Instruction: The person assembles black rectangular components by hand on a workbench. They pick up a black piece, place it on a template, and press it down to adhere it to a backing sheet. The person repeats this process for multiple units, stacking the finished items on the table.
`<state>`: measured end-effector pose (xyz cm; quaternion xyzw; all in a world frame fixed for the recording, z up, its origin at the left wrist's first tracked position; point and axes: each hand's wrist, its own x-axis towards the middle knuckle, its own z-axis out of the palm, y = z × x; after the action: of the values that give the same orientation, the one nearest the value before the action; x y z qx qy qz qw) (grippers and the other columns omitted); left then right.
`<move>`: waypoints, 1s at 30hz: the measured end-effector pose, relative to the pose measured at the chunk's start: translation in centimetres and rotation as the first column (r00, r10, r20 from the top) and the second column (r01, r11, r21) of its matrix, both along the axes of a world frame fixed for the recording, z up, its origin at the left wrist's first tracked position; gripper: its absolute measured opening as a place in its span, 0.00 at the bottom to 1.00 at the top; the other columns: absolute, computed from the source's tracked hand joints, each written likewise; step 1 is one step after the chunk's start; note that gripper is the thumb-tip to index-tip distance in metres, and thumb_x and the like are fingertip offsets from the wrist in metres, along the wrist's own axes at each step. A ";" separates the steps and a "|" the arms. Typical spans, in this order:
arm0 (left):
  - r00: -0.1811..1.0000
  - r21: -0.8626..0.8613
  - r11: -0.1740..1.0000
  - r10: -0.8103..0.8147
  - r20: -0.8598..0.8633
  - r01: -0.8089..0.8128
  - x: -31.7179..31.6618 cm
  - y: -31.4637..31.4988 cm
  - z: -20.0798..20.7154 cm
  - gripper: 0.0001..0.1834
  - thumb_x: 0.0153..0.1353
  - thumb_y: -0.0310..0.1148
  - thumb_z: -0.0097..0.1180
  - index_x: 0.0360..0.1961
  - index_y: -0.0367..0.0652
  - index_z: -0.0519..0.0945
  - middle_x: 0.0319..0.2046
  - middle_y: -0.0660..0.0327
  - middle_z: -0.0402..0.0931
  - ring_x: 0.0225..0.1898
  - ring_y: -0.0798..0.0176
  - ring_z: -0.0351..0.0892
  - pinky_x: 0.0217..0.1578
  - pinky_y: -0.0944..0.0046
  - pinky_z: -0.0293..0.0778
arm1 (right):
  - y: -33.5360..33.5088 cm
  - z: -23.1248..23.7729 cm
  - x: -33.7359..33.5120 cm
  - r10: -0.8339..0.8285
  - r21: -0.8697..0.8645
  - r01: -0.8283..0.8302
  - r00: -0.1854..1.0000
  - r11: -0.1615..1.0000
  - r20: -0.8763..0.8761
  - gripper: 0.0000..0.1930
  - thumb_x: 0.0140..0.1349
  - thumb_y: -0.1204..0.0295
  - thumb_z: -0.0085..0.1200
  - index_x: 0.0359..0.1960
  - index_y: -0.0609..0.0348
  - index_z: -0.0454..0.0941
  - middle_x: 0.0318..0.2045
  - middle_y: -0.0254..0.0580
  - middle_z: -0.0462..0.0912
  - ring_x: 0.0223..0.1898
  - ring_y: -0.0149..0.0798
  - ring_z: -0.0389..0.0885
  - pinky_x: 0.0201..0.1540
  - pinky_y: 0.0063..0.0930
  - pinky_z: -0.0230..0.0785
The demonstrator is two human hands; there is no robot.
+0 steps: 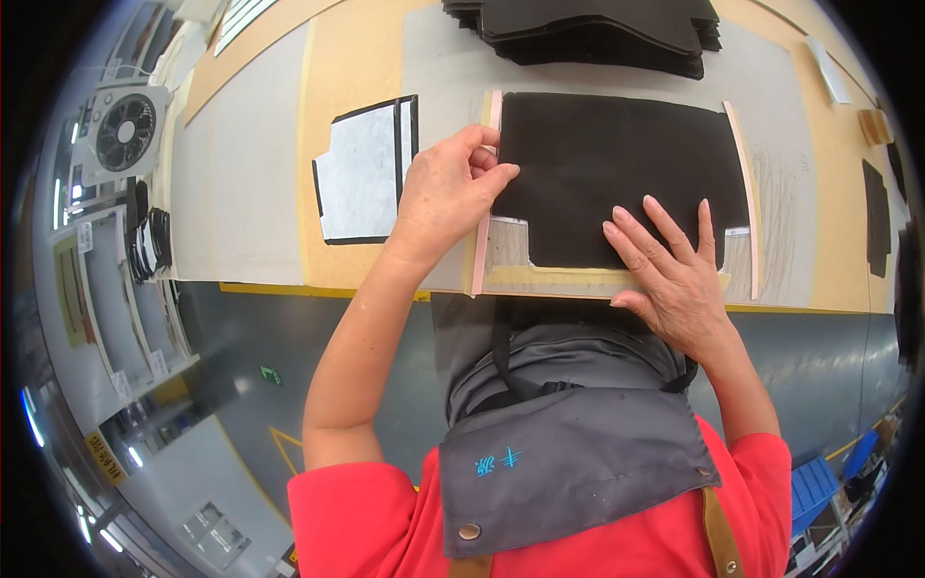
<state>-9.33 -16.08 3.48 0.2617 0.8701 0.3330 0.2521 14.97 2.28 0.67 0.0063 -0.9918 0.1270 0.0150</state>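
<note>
A flat black sheet (pixel 607 144) with notched lower corners lies on the worktable, between two pale pink strips, the left strip (pixel 480 255) and the right strip (pixel 742 183). At its left edge, my left hand (pixel 445 188) pinches the border between thumb and curled fingers; the fingertips are partly hidden. My right hand (pixel 673 275) rests flat on the sheet's lower right part with its fingers spread. Just left of my left hand lies a white piece (pixel 358 183) with black edging.
A thick stack of black sheets (pixel 597 39) sits at the table's far side. On the right are a small wooden block (pixel 875 126), a white paper (pixel 829 72) and a dark piece (pixel 876 217). A fan (pixel 125 130) stands at the left, and a blue bin (pixel 814 491) sits low right.
</note>
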 end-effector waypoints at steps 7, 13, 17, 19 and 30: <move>0.994 -0.044 0.998 -0.038 -0.101 0.034 0.4 0.1 0.2 0.19 0.64 0.34 0.69 0.52 0.35 0.83 0.32 0.59 0.86 0.33 0.66 0.84 0.39 0.66 0.81 | 0.1 0.0 0.0 0.003 0.005 -0.003 1.000 1.000 0.006 0.42 0.63 0.38 0.51 0.77 0.40 0.67 0.77 0.21 0.66 0.80 0.39 0.55 0.81 0.71 0.28; 0.988 -0.066 0.997 -0.060 -0.140 0.051 0.5 0.2 0.2 0.20 0.65 0.34 0.68 0.53 0.35 0.82 0.32 0.56 0.86 0.33 0.62 0.85 0.40 0.63 0.82 | 0.1 -0.1 0.1 0.005 0.007 -0.005 1.000 1.000 0.005 0.42 0.62 0.38 0.52 0.77 0.40 0.67 0.77 0.21 0.65 0.80 0.39 0.55 0.81 0.71 0.28; 0.986 -0.059 0.997 -0.065 -0.154 0.056 0.6 0.2 0.2 0.20 0.65 0.34 0.68 0.54 0.34 0.82 0.32 0.56 0.86 0.34 0.61 0.85 0.40 0.63 0.82 | 0.0 0.0 0.0 0.005 0.002 -0.005 1.000 1.000 0.008 0.42 0.62 0.40 0.54 0.77 0.39 0.68 0.77 0.20 0.65 0.80 0.39 0.56 0.81 0.71 0.28; 0.985 -0.055 0.997 -0.062 -0.159 0.054 0.7 0.2 0.3 0.19 0.65 0.33 0.68 0.54 0.35 0.82 0.32 0.56 0.86 0.34 0.61 0.85 0.40 0.63 0.82 | 0.0 0.2 0.0 0.004 -0.005 -0.004 1.000 1.000 0.010 0.42 0.61 0.40 0.55 0.77 0.39 0.68 0.77 0.20 0.66 0.80 0.38 0.56 0.81 0.71 0.28; 0.984 -0.097 0.995 -0.018 -0.178 0.000 1.1 0.4 0.5 0.19 0.64 0.32 0.69 0.55 0.41 0.83 0.31 0.60 0.85 0.33 0.64 0.85 0.39 0.63 0.80 | 0.0 -0.4 0.1 -0.015 -0.052 0.013 1.000 0.999 -0.022 0.42 0.63 0.40 0.56 0.77 0.41 0.67 0.77 0.24 0.65 0.79 0.38 0.58 0.81 0.71 0.30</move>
<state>-8.19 -15.67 3.95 0.2821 0.9030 0.2647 0.1868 15.06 2.33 0.25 0.0004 -0.9879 0.1524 0.0273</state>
